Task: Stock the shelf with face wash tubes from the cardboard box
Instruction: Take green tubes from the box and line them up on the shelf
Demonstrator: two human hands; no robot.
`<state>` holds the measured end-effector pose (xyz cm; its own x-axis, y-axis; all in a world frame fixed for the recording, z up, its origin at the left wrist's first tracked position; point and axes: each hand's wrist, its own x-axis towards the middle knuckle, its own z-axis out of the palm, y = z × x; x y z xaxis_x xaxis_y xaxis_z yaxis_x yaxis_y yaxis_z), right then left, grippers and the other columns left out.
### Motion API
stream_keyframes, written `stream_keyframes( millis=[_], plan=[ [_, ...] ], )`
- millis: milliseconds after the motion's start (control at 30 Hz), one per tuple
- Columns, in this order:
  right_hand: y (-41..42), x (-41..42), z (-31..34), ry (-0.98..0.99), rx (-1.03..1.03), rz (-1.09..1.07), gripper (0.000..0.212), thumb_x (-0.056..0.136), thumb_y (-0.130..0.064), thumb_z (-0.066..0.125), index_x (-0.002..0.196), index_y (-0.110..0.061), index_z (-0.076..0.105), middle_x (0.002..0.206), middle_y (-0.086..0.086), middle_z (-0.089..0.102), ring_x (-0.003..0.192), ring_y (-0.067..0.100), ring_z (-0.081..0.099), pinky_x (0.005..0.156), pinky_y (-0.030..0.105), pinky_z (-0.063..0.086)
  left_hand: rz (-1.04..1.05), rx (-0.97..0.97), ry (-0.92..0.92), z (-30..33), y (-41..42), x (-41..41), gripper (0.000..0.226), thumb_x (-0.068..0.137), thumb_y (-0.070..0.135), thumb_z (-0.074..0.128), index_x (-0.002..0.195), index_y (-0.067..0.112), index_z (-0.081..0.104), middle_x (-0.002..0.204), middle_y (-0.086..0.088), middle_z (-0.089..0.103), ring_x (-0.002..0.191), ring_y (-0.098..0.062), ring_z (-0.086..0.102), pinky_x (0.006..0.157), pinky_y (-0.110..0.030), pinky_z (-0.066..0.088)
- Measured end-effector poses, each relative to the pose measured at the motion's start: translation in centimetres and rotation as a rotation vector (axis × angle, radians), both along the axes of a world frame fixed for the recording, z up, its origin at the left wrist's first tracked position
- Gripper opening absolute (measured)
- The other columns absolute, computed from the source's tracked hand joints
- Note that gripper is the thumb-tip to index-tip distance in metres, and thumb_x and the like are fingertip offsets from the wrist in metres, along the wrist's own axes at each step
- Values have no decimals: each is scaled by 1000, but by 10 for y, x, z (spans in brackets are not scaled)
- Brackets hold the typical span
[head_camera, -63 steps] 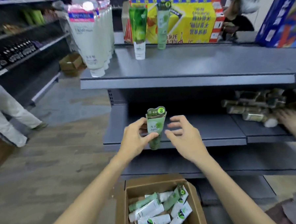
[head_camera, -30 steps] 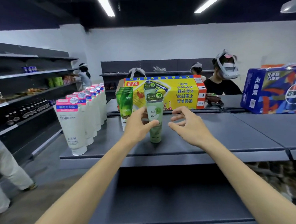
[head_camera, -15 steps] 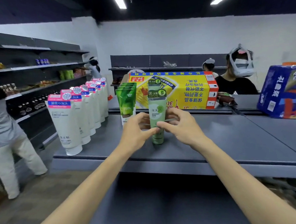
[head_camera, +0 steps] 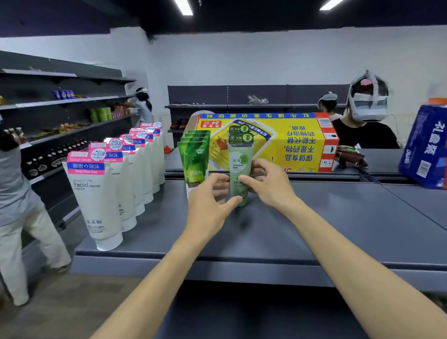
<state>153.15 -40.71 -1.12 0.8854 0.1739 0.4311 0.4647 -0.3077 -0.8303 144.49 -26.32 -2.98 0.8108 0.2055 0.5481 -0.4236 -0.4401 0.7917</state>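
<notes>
The pale green face wash tube stands upright, cap down, on the grey shelf, just right of the dark green tubes. Left hand and right hand pinch it with curled fingers.

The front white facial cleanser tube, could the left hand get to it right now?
Probably yes: the front white facial cleanser tube stands at the shelf edge with bare shelf between, but the left hand must first release the green tube.
</notes>
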Motion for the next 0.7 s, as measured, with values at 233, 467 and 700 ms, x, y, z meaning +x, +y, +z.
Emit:
stream_keyframes(
  millis=[233, 467, 700],
  plan=[
    [5, 30, -1, 6, -17, -40, 21, 82, -18, 79, 98, -19, 64, 99, 1, 72, 93, 22, 71, 86, 46, 59, 27, -21, -80, -10, -1, 3, 42, 76, 17, 84, 107, 31, 59, 98, 18, 66, 98, 1, 65, 80, -23, 59],
    [10, 44, 1, -24, -78, -99, 24, 81, -25, 79, 100, -15, 68, 96, -1, 73, 84, 18, 71, 85, 47, 58, 25, -44, -66, -12, 2, 5, 44, 74, 18, 85, 112, 22, 63, 101, 13, 68, 97, 4, 65, 78, -21, 59],
    [11, 52, 2, -15, -62, -94, 24, 83, -22, 78, 103, -13, 68, 95, -3, 71, 85, 15, 69, 84, 46, 59, 36, -73, -55, -12, 3, 4, 43, 75, 18, 85, 112, 20, 64, 102, 14, 67, 97, 6, 65, 74, -12, 56]
  ],
)
